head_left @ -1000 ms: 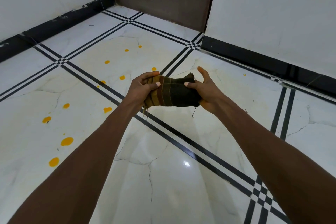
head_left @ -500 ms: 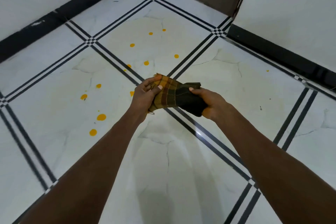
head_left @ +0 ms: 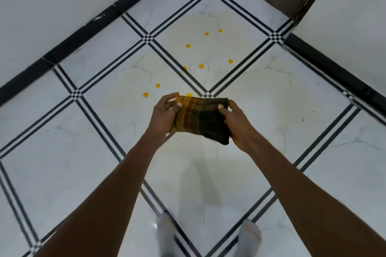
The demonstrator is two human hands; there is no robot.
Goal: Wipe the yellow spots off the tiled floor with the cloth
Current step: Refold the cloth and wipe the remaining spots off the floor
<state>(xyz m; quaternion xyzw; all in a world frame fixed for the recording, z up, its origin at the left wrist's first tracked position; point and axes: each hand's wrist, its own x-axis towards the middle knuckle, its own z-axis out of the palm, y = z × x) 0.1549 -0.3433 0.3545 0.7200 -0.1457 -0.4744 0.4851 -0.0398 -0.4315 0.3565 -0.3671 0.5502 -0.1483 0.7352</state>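
Spots (head_left: 188, 46) now farther, hands (head_left: 165, 117) apparently gripping cloth (head_left: 200, 119)

The cloth (head_left: 199, 119) is being held between the left hand (head_left: 165, 116) and right hand (head_left: 236, 123), above the floor (head_left: 83, 152), with the spots (head_left: 201, 66) lying beyond it.

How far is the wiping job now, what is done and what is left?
Nothing looks wiped yet. The yellow spots are still scattered on the tiled floor ahead of the person. In hand: the left hand and right hand hold the folded striped cloth in the air, off the floor. Left: bring the cloth down and wipe every spot.
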